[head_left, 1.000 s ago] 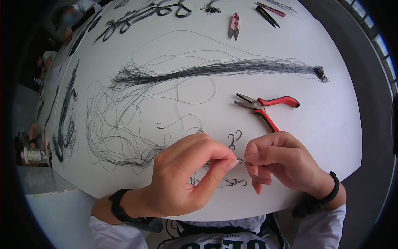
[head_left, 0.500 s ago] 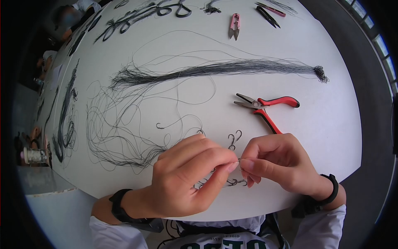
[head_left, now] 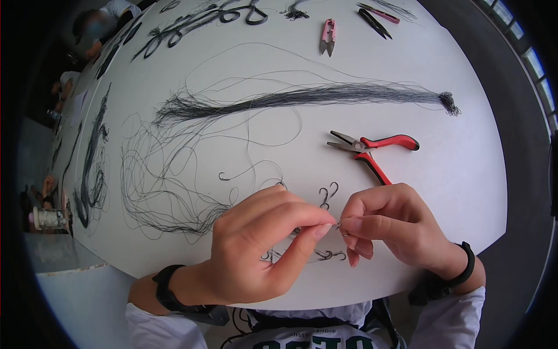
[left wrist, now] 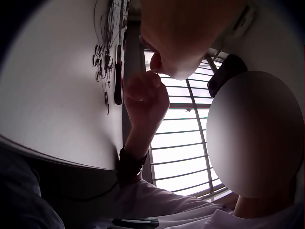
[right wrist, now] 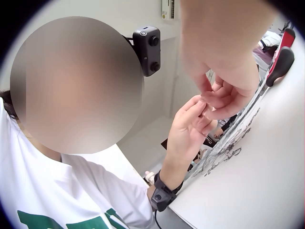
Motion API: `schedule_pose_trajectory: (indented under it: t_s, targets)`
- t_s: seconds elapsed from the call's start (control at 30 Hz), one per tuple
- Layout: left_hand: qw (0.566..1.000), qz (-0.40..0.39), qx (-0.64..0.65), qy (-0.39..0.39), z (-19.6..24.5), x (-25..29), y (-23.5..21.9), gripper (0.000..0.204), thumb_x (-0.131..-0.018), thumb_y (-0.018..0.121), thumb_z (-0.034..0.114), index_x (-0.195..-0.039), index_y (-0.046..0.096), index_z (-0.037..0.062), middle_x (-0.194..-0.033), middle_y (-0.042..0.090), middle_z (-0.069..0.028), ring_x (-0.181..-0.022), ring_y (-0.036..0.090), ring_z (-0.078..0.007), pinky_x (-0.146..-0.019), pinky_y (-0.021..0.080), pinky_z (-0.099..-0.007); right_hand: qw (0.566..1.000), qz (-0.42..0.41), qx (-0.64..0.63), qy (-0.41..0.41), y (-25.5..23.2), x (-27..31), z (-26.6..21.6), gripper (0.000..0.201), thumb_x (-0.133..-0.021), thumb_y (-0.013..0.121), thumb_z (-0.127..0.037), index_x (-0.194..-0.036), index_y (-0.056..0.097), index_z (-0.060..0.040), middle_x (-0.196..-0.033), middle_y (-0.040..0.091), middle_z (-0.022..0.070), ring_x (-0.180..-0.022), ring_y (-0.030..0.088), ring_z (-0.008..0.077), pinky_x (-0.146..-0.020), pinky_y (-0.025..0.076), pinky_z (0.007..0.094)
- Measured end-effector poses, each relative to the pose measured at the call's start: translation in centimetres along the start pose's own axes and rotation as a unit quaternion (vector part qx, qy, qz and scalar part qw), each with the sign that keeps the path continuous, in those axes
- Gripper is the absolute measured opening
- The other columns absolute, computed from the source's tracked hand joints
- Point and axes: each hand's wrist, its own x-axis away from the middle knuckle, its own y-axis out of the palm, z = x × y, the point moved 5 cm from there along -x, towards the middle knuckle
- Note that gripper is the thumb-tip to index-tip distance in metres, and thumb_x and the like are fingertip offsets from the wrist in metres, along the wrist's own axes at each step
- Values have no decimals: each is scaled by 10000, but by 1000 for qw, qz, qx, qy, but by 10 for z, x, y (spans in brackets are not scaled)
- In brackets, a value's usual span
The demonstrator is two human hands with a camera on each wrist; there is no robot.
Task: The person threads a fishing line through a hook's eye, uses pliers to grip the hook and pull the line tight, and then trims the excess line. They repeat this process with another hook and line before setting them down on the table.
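Note:
In the head view my left hand [head_left: 261,247] pinches a small dark fish hook [head_left: 337,225] between thumb and forefinger. My right hand [head_left: 386,224] meets it fingertip to fingertip, with thumb and forefinger pinched at the hook's other side. Most of the hook is hidden by the fingers. Beyond the hands, loose fish hooks [head_left: 325,198] lie on the white table, and more hooks [head_left: 330,255] show below the left fingers. Thin dark fishing line [head_left: 174,224] spreads in loops left of my left hand. In the right wrist view both hands' fingertips come together above the table.
Red-handled pliers [head_left: 372,145] lie open beyond my right hand. A long bundle of dark line [head_left: 302,96] crosses the table. Pink thread snips [head_left: 328,38] and black tweezers [head_left: 376,24] lie at the far side. A spool [head_left: 51,218] stands at the left edge.
The right fingers closed in against the left fingertips, then drew slightly back, and a bit of the hook shows between them again. The left hand has hardly moved.

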Motion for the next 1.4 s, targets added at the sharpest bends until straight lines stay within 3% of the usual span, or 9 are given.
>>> schedule_pose_trajectory:
  t_s: [0.1,0.53,0.6,0.93,1.13,1.17,1.23,1.3,1.4]
  targets:
    - [1000,1,1,5,1,1,-1,109,-733,594,-80,-811,615,-7,-644,564,-49,-539,441,-102,-473,322,-217,998,-16,-58,20,0,-1,3,198,-895,497,-108,-790,576,40,-714,563,50,-569,495,82,-595,482,246]
    - [1000,-3,10,-10,1,2,-2,95,-741,585,-74,-807,606,-10,-645,557,-45,-530,425,-89,-448,292,-213,995,-22,-82,46,1,-2,7,198,-892,491,-111,-804,586,40,-705,549,44,-539,473,82,-584,482,252]
    - [1000,-1,13,-11,1,2,-3,96,-742,583,-73,-810,607,-9,-644,551,-41,-530,422,-84,-445,287,-210,997,-10,-70,7,0,-2,5,184,-892,493,-106,-822,583,38,-725,558,44,-566,493,82,-590,478,246]
    - [1000,1,21,-15,2,2,-4,101,-745,583,-75,-821,606,-13,-654,542,-46,-532,417,-76,-445,286,-208,1000,8,-23,-19,2,0,2,173,-903,512,-116,-841,585,28,-750,574,38,-661,530,77,-610,456,229]
    - [999,22,0,44,4,5,-6,103,-756,571,-78,-834,605,-19,-667,546,-65,-522,424,-81,-447,304,-202,980,37,111,-159,1,5,-10,114,-860,548,-51,-813,593,43,-732,580,53,-686,531,86,-645,461,232]
    - [999,24,-1,46,6,4,-7,103,-756,571,-78,-834,605,-19,-667,546,-65,-522,424,-81,-447,304,-202,975,58,122,-177,0,5,-12,112,-852,557,-49,-811,598,46,-734,589,59,-690,541,90,-654,462,231]
    - [998,16,30,-43,0,2,-8,90,-772,565,-65,-841,604,-23,-691,569,-79,-535,466,-78,-449,306,-184,967,78,137,-199,-2,6,-16,109,-844,566,-48,-809,604,49,-737,598,66,-695,552,93,-662,462,230]
    - [999,-2,16,-33,0,-4,-12,85,-777,565,-56,-844,605,-22,-714,583,-83,-547,488,-73,-447,307,-181,945,131,210,-213,-9,7,-22,108,-833,587,-53,-837,632,46,-765,623,73,-696,574,103,-659,474,232]
    - [999,0,29,-35,-4,-6,-15,80,-781,571,-39,-847,608,-16,-757,606,-87,-568,524,-66,-449,319,-178,940,187,180,-223,-24,11,-34,106,-824,603,-46,-862,651,40,-787,638,78,-695,588,112,-648,488,236]
